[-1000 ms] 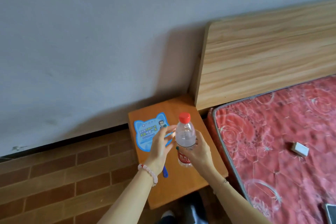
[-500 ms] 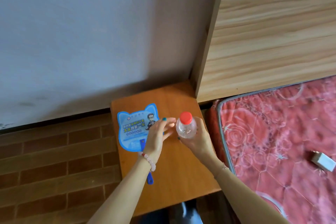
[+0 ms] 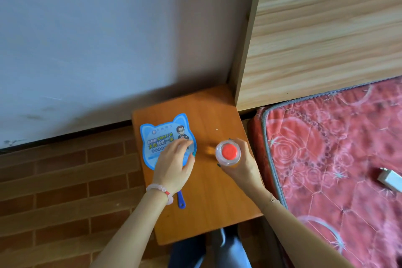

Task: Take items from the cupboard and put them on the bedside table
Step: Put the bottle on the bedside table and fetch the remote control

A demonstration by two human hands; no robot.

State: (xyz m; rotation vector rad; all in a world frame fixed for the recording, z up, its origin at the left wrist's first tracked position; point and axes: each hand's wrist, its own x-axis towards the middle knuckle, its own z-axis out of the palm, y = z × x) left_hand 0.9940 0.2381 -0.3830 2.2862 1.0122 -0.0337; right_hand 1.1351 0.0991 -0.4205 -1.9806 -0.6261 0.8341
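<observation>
Since the earlier frames, your view has tipped to look almost straight down, the water bottle (image 3: 228, 155) has come lower toward the tabletop, and your left hand (image 3: 174, 163) has moved off the bottle onto the fan. Nearest to you, your legs show below the front edge of the bedside table (image 3: 208, 202). Over the table, your right hand (image 3: 241, 163) is wrapped around the bottle's body, fingers curled firmly on the clear plastic, with the red cap (image 3: 228, 151) facing up at you. Whether the bottle's base is seated on the wood cannot be determined from this angle, because the bottle hides its own foot. Your left hand is spread flat and loose, holding nothing, with its palm over the lower part of the blue cat-shaped fan (image 3: 167, 137); the fan's blue handle (image 3: 181, 200) projects toward you past your wrist. Observe that the bottle stands near the table's right edge, close to the red mattress (image 3: 337, 159). Releasing before the base is flat, or with the bottle tilted, could tip it off that edge into the gap beside the bed. Pressure or a sliding pull from your left hand could push the fan toward the table's left edge. Farther back, the wooden headboard (image 3: 326, 39) and the grey wall (image 3: 108, 39) close the corner.
</observation>
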